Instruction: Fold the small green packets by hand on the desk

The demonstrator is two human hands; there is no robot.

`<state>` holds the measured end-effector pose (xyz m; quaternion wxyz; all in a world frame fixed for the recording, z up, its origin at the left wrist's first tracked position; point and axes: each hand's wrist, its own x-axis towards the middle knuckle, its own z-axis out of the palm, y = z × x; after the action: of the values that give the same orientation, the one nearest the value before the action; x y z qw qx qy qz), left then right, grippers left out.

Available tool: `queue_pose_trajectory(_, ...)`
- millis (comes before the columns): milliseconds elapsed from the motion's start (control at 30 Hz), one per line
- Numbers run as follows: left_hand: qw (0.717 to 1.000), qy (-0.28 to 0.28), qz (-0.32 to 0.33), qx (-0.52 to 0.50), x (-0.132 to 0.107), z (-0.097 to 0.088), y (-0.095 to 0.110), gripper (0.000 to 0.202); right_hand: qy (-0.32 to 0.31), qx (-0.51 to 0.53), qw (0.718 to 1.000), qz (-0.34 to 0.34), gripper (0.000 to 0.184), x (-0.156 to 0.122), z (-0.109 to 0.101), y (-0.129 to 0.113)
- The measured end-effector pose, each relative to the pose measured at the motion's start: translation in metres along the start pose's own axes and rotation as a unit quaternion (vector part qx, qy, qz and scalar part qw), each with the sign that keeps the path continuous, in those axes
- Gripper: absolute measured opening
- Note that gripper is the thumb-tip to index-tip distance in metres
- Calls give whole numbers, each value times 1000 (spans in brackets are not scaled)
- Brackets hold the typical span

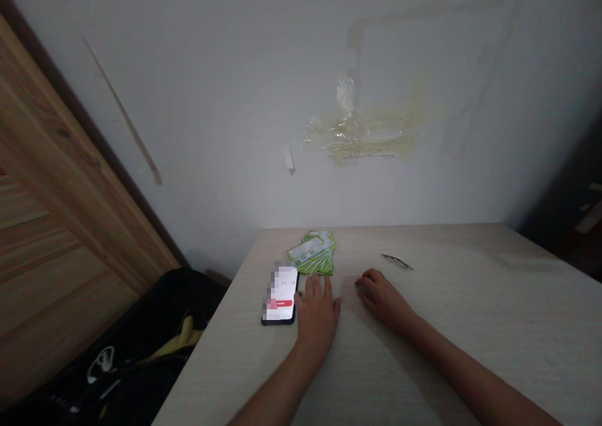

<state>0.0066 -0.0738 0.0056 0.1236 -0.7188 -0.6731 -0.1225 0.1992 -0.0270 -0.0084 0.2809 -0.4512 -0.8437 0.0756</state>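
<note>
My left hand (316, 310) lies flat on the pale wooden table (470, 325), fingers stretched out, right beside a black phone (281, 293) with a lit screen. Its fingertips reach the near edge of a fanned stack of green and white cards (315, 252). My right hand (383, 295) rests on the table to the right, fingers curled down loosely with nothing visible in them. A single small card (397, 261) lies apart, just beyond my right hand.
A white wall with old tape marks (367, 131) stands behind the table. A wooden door or panel (51, 213) leans at left. A black bag (141, 344) with yellow straps lies on the floor left of the table.
</note>
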Motion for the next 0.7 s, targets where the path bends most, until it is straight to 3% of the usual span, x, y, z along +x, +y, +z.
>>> queue_pose_trajectory(267, 998, -29, -60, 17, -3, -7, 4, 59, -9, 29, 999, 21, 21, 2, -7, -1)
queue_pose_trajectory(700, 998, -33, -60, 14, -3, -7, 3, 59, -19, 37, 999, 20, 21, 2, -7, 4)
